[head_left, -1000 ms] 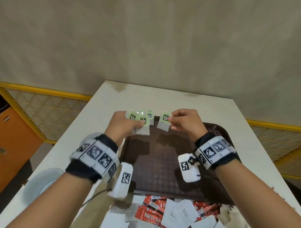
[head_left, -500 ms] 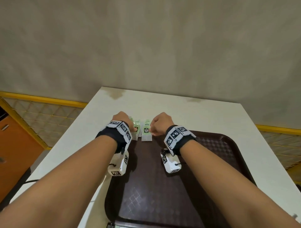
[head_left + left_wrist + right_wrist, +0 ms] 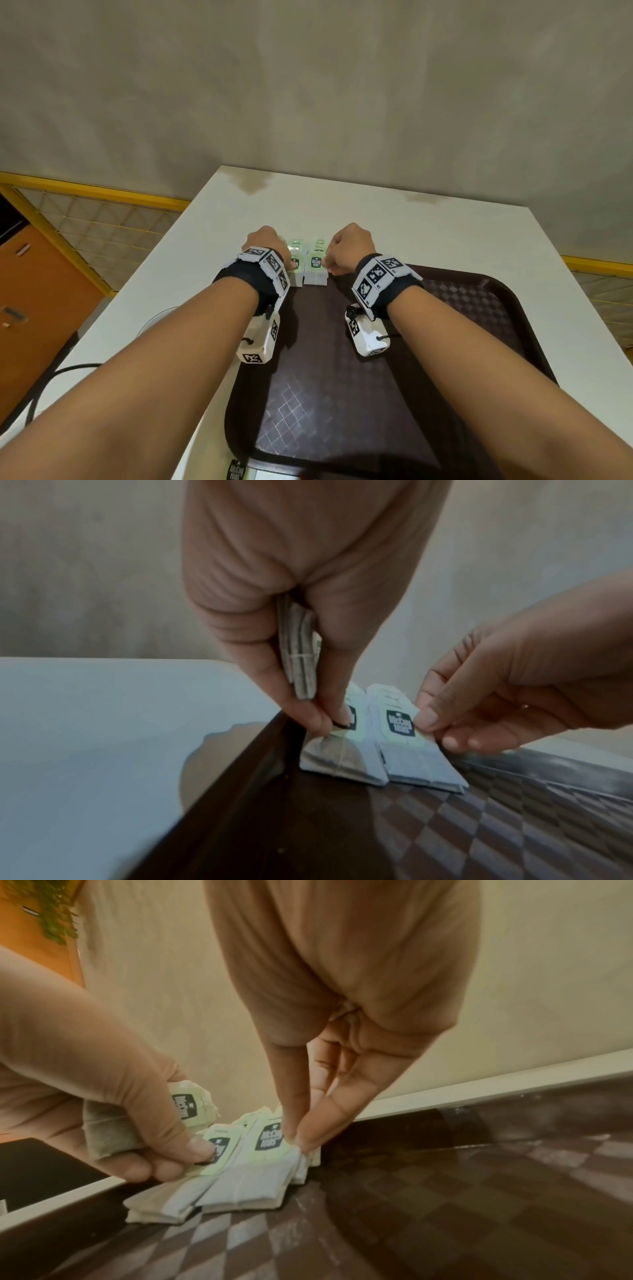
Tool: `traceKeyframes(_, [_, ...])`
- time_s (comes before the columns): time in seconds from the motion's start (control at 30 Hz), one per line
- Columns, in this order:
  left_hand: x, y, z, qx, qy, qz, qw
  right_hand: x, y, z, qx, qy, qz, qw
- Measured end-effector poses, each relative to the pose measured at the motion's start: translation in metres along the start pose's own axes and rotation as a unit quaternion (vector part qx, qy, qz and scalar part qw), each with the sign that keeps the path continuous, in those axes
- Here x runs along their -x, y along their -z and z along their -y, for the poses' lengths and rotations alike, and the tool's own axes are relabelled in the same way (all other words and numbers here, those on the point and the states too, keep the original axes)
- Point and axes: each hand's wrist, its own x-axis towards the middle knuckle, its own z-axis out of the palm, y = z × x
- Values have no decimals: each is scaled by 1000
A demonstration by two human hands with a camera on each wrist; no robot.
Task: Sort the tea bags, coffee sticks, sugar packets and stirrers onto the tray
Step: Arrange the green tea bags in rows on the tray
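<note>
While both arms reach forward over the dark brown tray (image 3: 479,342), the two hands meet at its far left corner, where two small stacks of tea bags lie side by side against the far rim. The left hand (image 3: 265,241) pinches the green tag of the left stack (image 3: 337,758) between thumb and forefinger, and it also keeps a spare bundle of tea bags (image 3: 299,653) tucked upright in its palm, held by the curled fingers. The right hand (image 3: 349,248) pinches the right stack (image 3: 414,764) at its right edge, thumb on the green tag printed with a dark label, fingers curled under. The two stacks touch each other, their paper pouches pointing toward the near side of the tray and their tags toward the far side. In the right wrist view the same stacks (image 3: 246,1183) fan slightly, with several bags layered in each.

The tray has a checkered surface and sits on a white table (image 3: 411,222), nearer the right side. At the near edge of the tray another tea bag tag (image 3: 237,471) peeks into the head view. A pale round plate (image 3: 156,322) lies on the table left of the tray, partly hidden by the left forearm, and a black cable (image 3: 51,380) runs along the near left of the table. Marker-covered bands wrap both wrists.
</note>
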Motion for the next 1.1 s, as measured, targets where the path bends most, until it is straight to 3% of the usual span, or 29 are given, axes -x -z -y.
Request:
traceKeyframes(0.13, [2,2,-1,8,-7,-1,1000,3,5,3,18,6,-7,1000])
traceKeyframes(0.27, [2,10,-8,143,-18,30,989,12,18,11,-27,65,-51,996])
traceKeyframes(0.33, [6,15,-11,299,6,99,949,20,24,18,-119,73,-14,990])
traceKeyframes(0.43, [23,26,-12,465,52,217,857,34,31,29,-226,49,101,968])
traceKeyframes(0.53, [31,32,-8,488,29,242,838,42,29,33,-234,62,152,958])
traceKeyframes(0.67, [33,31,3,484,-21,189,854,50,26,31,-227,118,108,961])
traceKeyframes(0.77, [37,33,10,493,-28,191,849,55,24,29,-192,144,75,968])
traceKeyframes(0.93, [54,45,11,543,0,274,794,62,25,26,-244,137,72,957])
traceKeyframes(1.0, [56,49,12,524,-8,266,809,61,30,24,-268,123,66,953])
traceKeyframes(1.1, [50,46,13,418,-20,180,890,56,38,16,-294,92,49,950])
